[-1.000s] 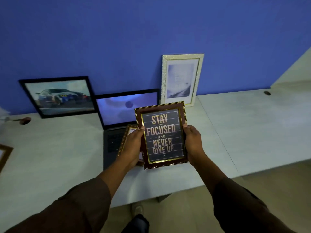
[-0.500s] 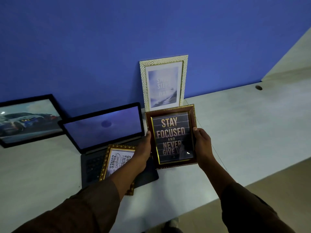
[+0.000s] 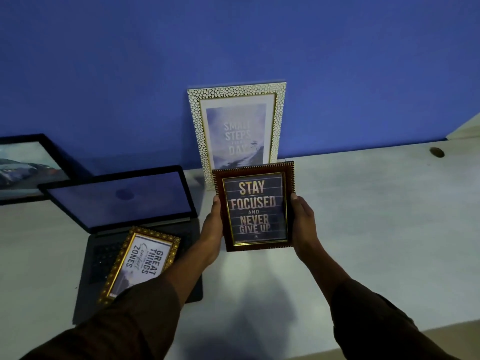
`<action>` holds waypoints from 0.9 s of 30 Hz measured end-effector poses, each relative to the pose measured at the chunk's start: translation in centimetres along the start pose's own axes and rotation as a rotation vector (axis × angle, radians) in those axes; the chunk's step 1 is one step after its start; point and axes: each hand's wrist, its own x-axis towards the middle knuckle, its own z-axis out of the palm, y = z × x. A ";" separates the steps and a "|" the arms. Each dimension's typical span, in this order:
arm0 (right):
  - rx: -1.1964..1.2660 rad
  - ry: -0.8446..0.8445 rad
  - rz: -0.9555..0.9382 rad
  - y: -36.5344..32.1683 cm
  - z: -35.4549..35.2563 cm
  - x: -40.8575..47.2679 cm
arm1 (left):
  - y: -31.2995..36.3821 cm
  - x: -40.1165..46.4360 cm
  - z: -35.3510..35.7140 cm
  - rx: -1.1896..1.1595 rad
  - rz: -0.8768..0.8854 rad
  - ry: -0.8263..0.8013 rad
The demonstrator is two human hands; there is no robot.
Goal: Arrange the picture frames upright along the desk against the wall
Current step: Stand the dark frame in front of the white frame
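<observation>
My left hand and right hand grip brown "Stay Focused" frame, now carried rightward, nearer wall, overlapping white pebbled frame. Placement beside it imminent; gold frame waits flat on laptop.

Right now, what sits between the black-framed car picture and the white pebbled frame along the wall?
In the head view, an open laptop sits between the car picture and the white pebbled frame, its screen tilted back toward the blue wall.
</observation>
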 end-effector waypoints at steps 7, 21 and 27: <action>0.156 -0.093 0.090 1.8 -0.6 1.5 | -1.5 1.6 0.9 -0.035 0.067 0.062; 0.093 -0.123 0.154 5.6 -1.4 0.8 | -6.7 2.1 0.5 -0.118 -0.080 0.137; 0.038 -0.138 0.130 6.7 -1.6 -0.9 | -8.1 2.7 0.5 -0.121 -0.130 0.229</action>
